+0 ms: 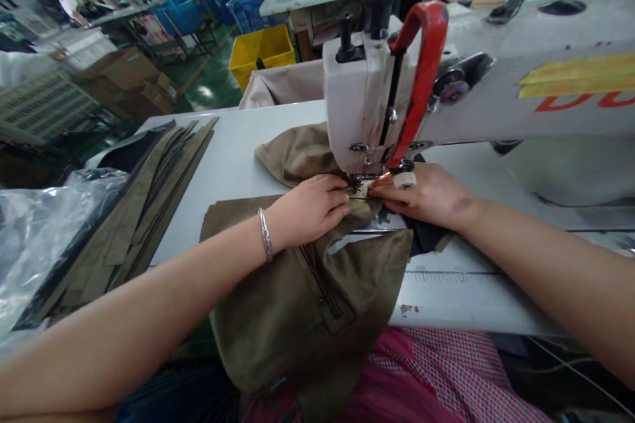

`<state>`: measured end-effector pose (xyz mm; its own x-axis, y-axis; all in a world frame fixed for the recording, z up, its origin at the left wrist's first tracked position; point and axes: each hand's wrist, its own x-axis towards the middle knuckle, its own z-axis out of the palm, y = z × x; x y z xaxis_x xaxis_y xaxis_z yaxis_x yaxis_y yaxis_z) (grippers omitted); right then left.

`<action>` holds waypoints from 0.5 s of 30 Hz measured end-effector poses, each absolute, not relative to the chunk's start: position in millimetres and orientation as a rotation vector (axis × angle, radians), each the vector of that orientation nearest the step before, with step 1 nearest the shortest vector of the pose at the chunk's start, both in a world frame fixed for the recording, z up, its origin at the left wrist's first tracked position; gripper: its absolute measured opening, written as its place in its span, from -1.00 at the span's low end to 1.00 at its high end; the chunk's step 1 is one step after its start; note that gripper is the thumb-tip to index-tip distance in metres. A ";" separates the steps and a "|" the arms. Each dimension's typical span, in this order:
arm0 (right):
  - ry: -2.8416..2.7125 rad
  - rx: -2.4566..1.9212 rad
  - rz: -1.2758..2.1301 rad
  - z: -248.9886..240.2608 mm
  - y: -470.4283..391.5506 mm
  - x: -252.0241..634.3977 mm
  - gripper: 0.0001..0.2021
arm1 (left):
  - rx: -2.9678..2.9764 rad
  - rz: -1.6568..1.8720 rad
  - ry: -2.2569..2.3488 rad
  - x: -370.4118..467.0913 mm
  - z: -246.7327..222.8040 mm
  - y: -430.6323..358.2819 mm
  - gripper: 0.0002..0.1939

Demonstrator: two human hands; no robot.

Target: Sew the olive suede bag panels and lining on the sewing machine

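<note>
An olive-brown garment piece (278, 310) with a zipper hangs over the table's front edge, and part of it lies under the head of a sewing machine (347, 99). Left of the presser foot, my left hand (315, 208), with a silver bracelet at the wrist, presses on the cloth, fingers close together. My right hand (424, 195) is at the foot's right side, its fingertips pinching the cloth edge near the needle. Dark fabric (426, 238) lies below my right hand.
Olive and black fabric strips (143, 205) and clear plastic (64, 231) lie at the left of the white table (223, 165). Beyond it stand a yellow crate (262, 53), blue crates and cardboard boxes (124, 73). A person (69, 3) is far back left.
</note>
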<state>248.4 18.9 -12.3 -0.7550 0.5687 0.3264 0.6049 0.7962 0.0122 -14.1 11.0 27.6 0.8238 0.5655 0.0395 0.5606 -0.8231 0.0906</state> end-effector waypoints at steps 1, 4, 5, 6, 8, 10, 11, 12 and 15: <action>-2.682 -0.895 -0.179 -12.9 17.6 248.6 -0.75 | 2.898 0.179 0.874 -14.1 20.6 10.2 -0.61; -2.696 -0.835 -0.120 -13.7 14.7 248.9 -0.73 | 2.844 0.346 0.919 -14.1 2.2 3.6 -0.61; -2.692 -0.818 -0.101 -13.8 14.6 248.8 -0.73 | 2.837 0.373 0.953 -13.8 -1.7 0.7 -0.61; -2.682 -0.809 -0.094 -13.8 14.8 248.5 -0.74 | 2.833 0.386 0.981 -13.2 -4.2 -2.0 -0.61; -2.662 -0.808 -0.095 -14.0 16.0 247.7 -0.74 | 2.832 0.388 1.015 -11.7 -6.0 -6.2 -0.61; -2.643 -0.809 -0.093 -14.7 17.2 247.2 -0.73 | 2.843 0.388 1.026 -10.1 -5.7 -8.2 -0.60; -2.641 -0.807 -0.089 -15.4 17.4 247.1 -0.72 | 2.849 0.390 1.028 -9.5 -5.6 -8.5 -0.61; -2.638 -0.807 -0.084 -16.2 17.2 247.1 -0.72 | 2.853 0.393 1.031 -9.0 -5.5 -8.5 -0.61; -2.641 -0.849 -0.047 -19.0 14.1 247.1 -0.71 | 2.861 0.400 1.035 -8.5 -6.5 -7.5 -0.62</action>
